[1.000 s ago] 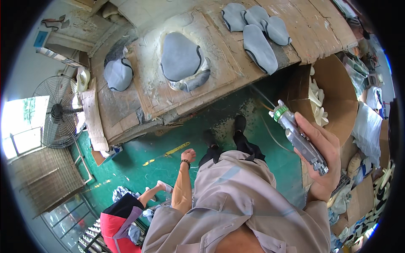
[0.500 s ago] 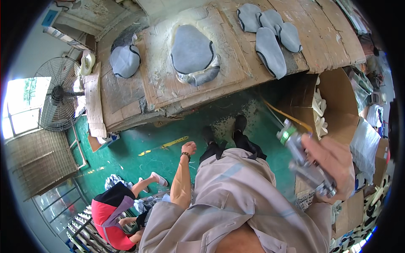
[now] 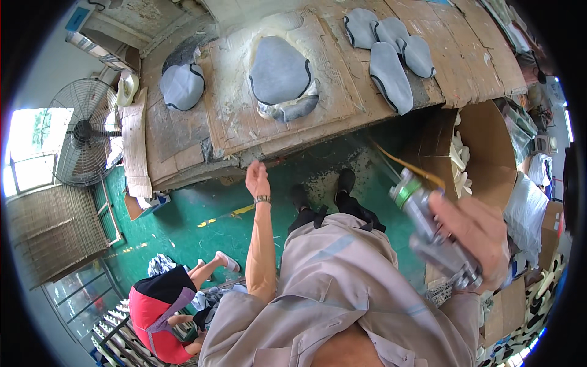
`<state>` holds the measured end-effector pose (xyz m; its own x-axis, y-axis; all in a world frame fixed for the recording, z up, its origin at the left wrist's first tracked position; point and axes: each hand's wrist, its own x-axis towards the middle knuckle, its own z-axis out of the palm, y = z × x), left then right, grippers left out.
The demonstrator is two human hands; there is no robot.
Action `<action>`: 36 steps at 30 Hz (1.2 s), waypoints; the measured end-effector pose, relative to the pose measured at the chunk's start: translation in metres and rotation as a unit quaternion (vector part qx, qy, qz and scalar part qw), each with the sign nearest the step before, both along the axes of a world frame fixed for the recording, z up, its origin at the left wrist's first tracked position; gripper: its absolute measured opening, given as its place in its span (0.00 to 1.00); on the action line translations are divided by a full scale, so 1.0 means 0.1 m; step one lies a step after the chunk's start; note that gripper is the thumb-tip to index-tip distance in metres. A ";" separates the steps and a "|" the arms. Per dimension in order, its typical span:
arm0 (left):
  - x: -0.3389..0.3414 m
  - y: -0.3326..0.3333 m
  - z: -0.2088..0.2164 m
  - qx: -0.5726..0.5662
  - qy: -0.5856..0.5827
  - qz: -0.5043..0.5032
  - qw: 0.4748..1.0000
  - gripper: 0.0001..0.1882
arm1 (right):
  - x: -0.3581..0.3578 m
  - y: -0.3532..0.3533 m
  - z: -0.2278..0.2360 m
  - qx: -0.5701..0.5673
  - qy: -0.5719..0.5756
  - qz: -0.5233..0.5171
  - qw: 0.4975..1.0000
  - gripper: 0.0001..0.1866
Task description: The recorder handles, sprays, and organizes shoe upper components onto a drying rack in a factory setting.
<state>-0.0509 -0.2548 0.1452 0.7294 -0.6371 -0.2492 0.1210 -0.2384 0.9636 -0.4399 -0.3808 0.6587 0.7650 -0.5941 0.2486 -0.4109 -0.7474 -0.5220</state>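
My right hand [image 3: 474, 235] is wrapped round a metal spray gun [image 3: 422, 214] with a green ring, raised at the right and blurred by motion. A yellowish hose [image 3: 409, 165] shows beside the gun's front end. My left hand [image 3: 257, 180] is empty, its fingers loosely stretched, just short of the bench's front edge. On the residue-coated cardboard [image 3: 229, 116] beyond it lies a large grey fabric piece [image 3: 280, 70] with dark edging. A smaller grey piece [image 3: 295, 109] is tucked against its near edge. Neither hand touches these pieces.
Another grey piece [image 3: 182, 87] lies left on the bench; several, including a long one [image 3: 391, 76], lie right. A cardboard box [image 3: 489, 140] with white forms stands at the right. At the left are a large fan [image 3: 82, 131] and a seated person in red [image 3: 156, 312].
My left hand has moved forward, up toward the bench edge, and its curled fingers have loosened. The spray gun in my right hand has shifted slightly left. The fabric pieces stay put.
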 end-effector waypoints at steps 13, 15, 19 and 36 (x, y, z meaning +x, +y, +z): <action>0.27 -1.99 1.47 0.004 -0.528 -0.113 0.841 0.22 | -0.43 0.18 -0.01 0.073 0.077 -0.195 0.975 0.27; 0.37 -2.05 1.40 0.033 -0.549 -0.159 0.820 0.22 | -0.53 0.00 -0.02 0.043 0.052 -0.148 0.987 0.29; 0.38 -2.15 1.22 -0.003 -0.582 -0.117 0.804 0.14 | -0.73 -0.09 -0.06 0.039 0.042 -0.112 0.992 0.33; 0.29 -2.29 1.50 0.063 -0.666 -0.245 0.702 0.16 | -1.34 -0.01 -0.59 0.173 -0.095 -0.149 0.969 0.34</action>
